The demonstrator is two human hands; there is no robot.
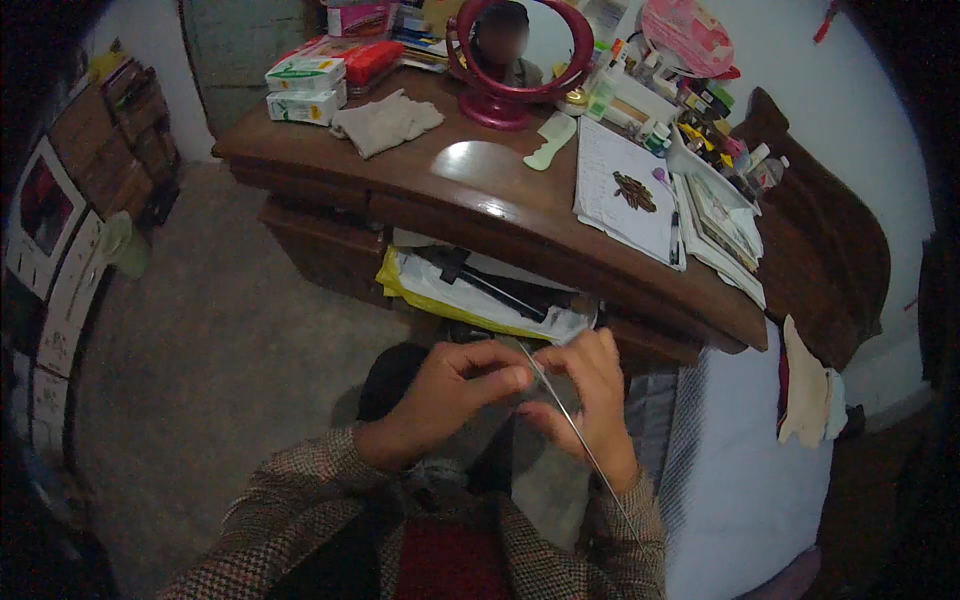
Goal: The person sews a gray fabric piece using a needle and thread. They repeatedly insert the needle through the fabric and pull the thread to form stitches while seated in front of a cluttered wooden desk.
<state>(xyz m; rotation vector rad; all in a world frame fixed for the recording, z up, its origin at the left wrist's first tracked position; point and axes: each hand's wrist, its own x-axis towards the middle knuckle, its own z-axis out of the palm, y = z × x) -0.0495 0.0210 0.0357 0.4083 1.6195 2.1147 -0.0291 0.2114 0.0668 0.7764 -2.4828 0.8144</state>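
Note:
A long thin metal rod (570, 424), perhaps a knitting needle, slants from between my hands down across my right wrist and sleeve. My left hand (469, 382) pinches it near its upper end, thumb against the fingers. On the other side of the rod is my right hand (596, 390), its thumb and index finger spread apart. The index fingertip is close to the rod's top; whether it touches is unclear. Something small and blurred lies between the two hands. Both hands are above my lap, in front of an open drawer space of the wooden desk (360, 169).
A plastic bag (420, 289) with a black object fills the desk's opening. On top are a red-framed mirror (495, 112), a cloth (390, 124), a green comb (553, 141) and papers (604, 161) bearing small brown pieces (634, 193). A bed (742, 442) stands at the right.

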